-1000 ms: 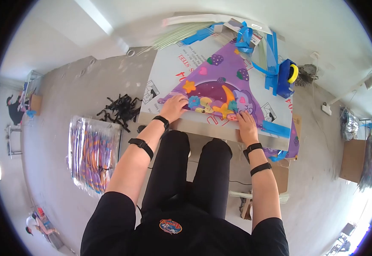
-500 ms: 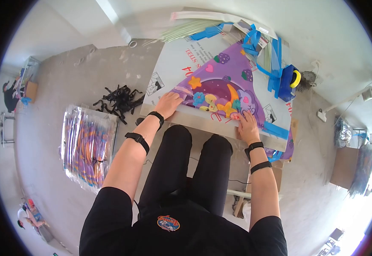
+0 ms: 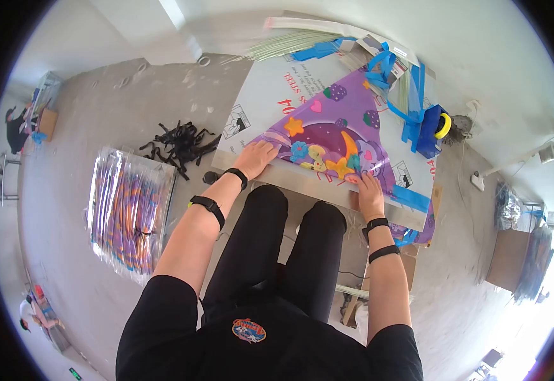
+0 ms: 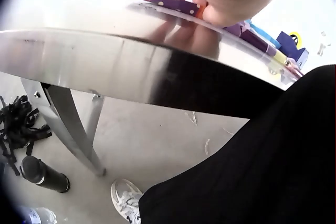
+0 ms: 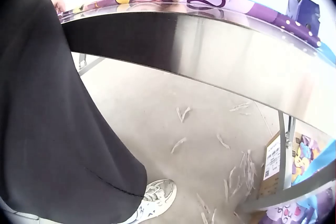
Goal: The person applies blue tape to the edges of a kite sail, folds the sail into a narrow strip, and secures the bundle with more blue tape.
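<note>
A purple triangular cloth [image 3: 328, 117], printed with stars, a moon and cartoon figures, lies on the table, its long edge towards me. My left hand [image 3: 256, 159] is at the left end of that edge. In the left wrist view its thumb and fingers pinch the purple edge [image 4: 173, 4]. My right hand [image 3: 370, 195] is further right along the same edge. In the right wrist view its thumb lies on the near side of the purple hem [image 5: 239, 3], with fingers behind it. A blue strip [image 3: 410, 198] lies just right of this hand.
A blue tape dispenser [image 3: 431, 133] with a yellow roll stands at the table's right. Thin pale rods [image 3: 277, 47] and blue ribbon [image 3: 382, 66] lie at the back. On the floor are black straps [image 3: 182, 149], a plastic-wrapped bundle [image 3: 128, 216] and a dark bottle [image 4: 44, 174].
My left hand has slid left along the near edge, away from the blue flower print, towards the left corner. My right hand stays near the right end. The head view has shifted slightly.
</note>
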Demonstrator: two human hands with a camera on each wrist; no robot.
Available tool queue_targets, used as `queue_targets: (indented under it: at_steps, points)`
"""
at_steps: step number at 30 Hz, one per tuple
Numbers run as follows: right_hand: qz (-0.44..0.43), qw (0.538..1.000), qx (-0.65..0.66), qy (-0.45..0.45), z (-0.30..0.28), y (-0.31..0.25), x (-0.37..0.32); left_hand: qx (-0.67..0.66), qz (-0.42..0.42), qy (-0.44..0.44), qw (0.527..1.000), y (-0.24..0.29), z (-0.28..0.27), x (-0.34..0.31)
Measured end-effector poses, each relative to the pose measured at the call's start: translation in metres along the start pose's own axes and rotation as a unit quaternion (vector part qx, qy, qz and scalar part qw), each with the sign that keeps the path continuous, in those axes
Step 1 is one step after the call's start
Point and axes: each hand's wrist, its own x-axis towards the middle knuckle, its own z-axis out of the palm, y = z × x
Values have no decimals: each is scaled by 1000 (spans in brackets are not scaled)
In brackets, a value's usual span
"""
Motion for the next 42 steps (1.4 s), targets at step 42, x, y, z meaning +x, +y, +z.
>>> queue_targets:
  at_steps: [42]
  points:
    - [32, 998, 2, -55, -3, -16, -21, -311, -524, 51, 791, -50, 21, -38]
